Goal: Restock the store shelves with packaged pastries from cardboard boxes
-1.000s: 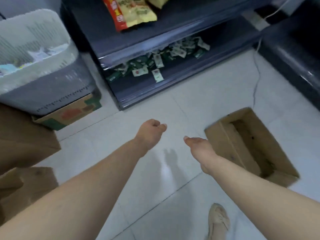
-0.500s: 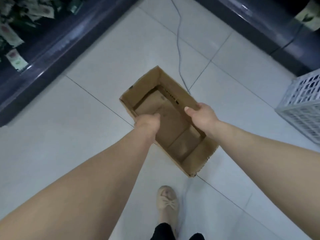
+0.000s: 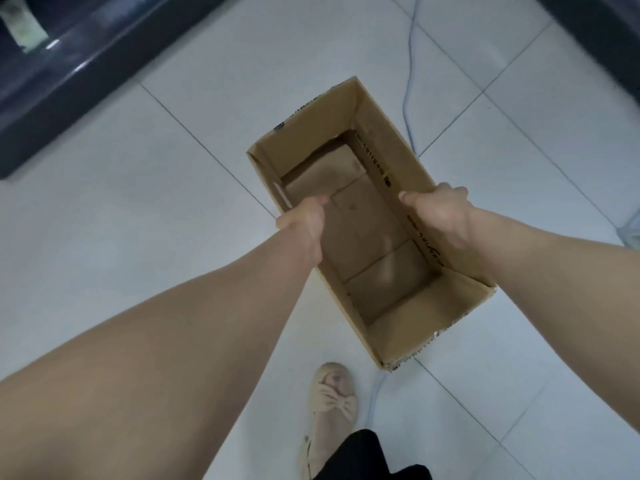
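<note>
- A person looks down at an open cardboard box (image 3: pixel 363 216) held in 2 bare hands above a white tiled floor (image 3: pixel 145 209).
- The left hand (image 3: pixel 306 221) is closed over the rim of the box's left long wall, fingers curled inside and thumb outside.
- The right hand (image 3: pixel 438 211) is closed over the rim of the opposite long wall, thumb inside and the other fingers wrapped out of sight on the outer face.
- The box looks empty: only its folded bottom flaps show, and no packaged pastries are visible in it.
- Judged from this, the step is clearing away a spent box; holding both long walls near their middle, as here, should keep it level and stop the thin walls from bowing.
- The box is plain brown corrugated card, long and rectangular, matte, with dark print along one inner wall and worn edges at the near corner.
- A dark, glossy shelf base (image 3: pixel 69 84) runs across the floor's upper left corner.
- A thin pale cable (image 3: pixel 408 64) trails over the tiles beyond the box's far end.
- A beige shoe (image 3: pixel 330 414) with a bow stands just below the box's near corner.
</note>
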Tool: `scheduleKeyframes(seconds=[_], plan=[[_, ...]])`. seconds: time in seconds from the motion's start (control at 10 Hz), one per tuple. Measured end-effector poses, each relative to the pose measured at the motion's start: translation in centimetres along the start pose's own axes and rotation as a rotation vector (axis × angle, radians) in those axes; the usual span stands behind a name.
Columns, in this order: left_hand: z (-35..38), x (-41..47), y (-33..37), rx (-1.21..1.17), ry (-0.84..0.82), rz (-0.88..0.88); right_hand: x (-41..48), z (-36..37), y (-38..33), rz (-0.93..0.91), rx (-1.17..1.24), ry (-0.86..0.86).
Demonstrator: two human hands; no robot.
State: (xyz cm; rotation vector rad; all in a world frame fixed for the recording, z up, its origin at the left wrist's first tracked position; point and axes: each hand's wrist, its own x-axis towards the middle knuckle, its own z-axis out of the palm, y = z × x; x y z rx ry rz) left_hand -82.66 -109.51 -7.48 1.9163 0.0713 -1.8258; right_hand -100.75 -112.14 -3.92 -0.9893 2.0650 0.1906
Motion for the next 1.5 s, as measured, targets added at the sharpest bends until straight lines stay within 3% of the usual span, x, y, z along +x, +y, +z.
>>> scheduleKeyframes(seconds=[0.3, 0.7, 1.0, 1.3, 1.4, 1.5], plan=[[-14.7, -4.3, 2.2, -0.023, 0.269, 0.086, -11.3, 8.0, -8.7, -0.143, -0.120, -0.068], [-50.1, -13.9, -0.1, -0.212, 0.557, 0.143, -35.3, 29.2, -22.5, -0.390, -0.306, -0.296], [-72.6, -17.2, -6.5, -0.349, 0.476, 0.150, -47.2, 45.8, -27.9, -0.437, -0.379, -0.441], [-82.4, -11.5, -9.6, -0.414, 0.279, 0.172, -46.3, 58.0, -29.8, -0.346, -0.313, -0.602], [-82.9, -11.0, -10.0, -0.421, 0.289, 0.200, -46.9, 59.4, -29.8, -0.410, -0.291, -0.643], [-82.4, -12.8, -9.2, -0.333, 0.360, 0.217, -50.2, 58.4, -30.5, -0.512, -0.269, -0.571]])
